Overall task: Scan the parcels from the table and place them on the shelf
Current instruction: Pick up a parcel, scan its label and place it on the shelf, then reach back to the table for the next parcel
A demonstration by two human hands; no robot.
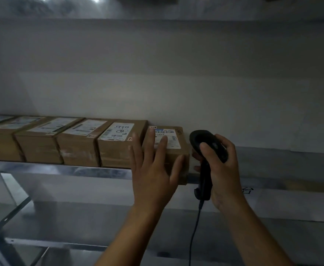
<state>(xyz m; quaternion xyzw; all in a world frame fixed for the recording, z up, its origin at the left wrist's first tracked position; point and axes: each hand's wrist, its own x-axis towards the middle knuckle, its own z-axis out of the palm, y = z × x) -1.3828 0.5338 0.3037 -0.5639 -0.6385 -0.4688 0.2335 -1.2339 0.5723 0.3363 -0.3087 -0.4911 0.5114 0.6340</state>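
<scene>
Several brown cardboard parcels with white labels stand in a row on the metal shelf (57, 167). The rightmost parcel (178, 148) sticks out a little past the shelf's front edge. My left hand (153, 169) lies flat against its front face with straight, spread fingers, the fingertips reaching over its top label. My right hand (222, 169) grips a black handheld barcode scanner (205, 148) just right of that parcel, thumb on top of its head. The scanner's cable (194, 229) hangs down between my forearms.
The parcel beside it (119, 144) carries a label with handwriting. Right of the last parcel the shelf board (272, 162) is bare. A white wall backs the shelf, another shelf board runs above, and a lower level with metal braces (15, 210) shows below.
</scene>
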